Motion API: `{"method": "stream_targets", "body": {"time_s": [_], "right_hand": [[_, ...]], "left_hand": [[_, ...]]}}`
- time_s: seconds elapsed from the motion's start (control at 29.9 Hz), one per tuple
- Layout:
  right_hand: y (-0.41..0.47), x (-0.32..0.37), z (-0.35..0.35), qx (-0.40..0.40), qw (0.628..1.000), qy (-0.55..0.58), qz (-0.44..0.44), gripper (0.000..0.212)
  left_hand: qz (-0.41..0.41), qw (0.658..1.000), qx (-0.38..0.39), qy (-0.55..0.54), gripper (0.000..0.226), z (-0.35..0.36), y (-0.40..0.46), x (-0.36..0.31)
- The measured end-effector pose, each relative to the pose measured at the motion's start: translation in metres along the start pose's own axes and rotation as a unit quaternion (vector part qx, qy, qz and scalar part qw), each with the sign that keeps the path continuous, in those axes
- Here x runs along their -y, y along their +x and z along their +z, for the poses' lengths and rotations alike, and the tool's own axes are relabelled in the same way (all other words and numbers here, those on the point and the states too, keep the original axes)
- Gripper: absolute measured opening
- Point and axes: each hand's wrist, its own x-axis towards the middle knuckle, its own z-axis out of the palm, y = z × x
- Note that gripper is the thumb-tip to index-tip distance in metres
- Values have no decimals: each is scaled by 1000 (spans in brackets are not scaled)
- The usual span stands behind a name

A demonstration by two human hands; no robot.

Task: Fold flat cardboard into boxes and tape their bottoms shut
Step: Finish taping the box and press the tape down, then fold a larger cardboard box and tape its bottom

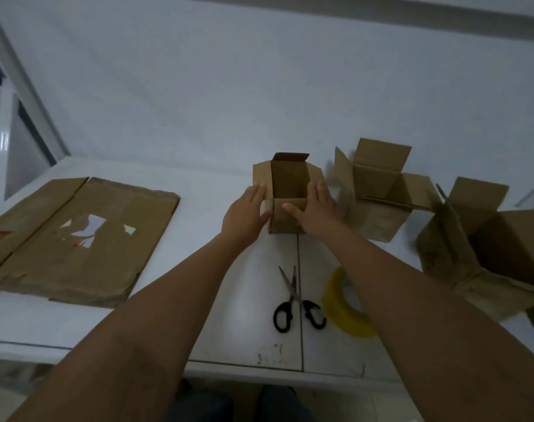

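White table (pixel 198 214) — our left hand (pixel 246 212) and right hand (pixel 313 212) lie flat-fingered against either side of the small open box (pixel 290 185), mid-table; scissors (pixel 294 301) and tape roll (pixel 344 312) nearer us.

no readable text, labels or numbers, torn sticker remnants on flat cardboard (pixel 77 239) illegible

Two bare forearms, no sleeves in view

The left hand (pixel 247 213) and right hand (pixel 316 211) wear no gloves, rings or watch that the view shows. Both forearms are uncovered up to the frame edge. Low down, dark trousers (pixel 271 405), possibly jeans, though the view is dim.
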Motion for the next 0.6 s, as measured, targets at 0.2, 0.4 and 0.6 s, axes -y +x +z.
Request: {"method": "stream_targets", "body": {"time_s": [0.2,0.4,0.6], "right_hand": [[-20,33,-12,-66,997,-3,-29,64],[-62,115,29,-79,961,-118,-239,60],[-85,162,86,64,956,-73,-276,65]], "left_hand": [[28,997,21,63,62,-37,-44,39],[-109,989,57,83,61,-55,-117,111],[-282,945,94,134,67,-50,-173,152]]}}
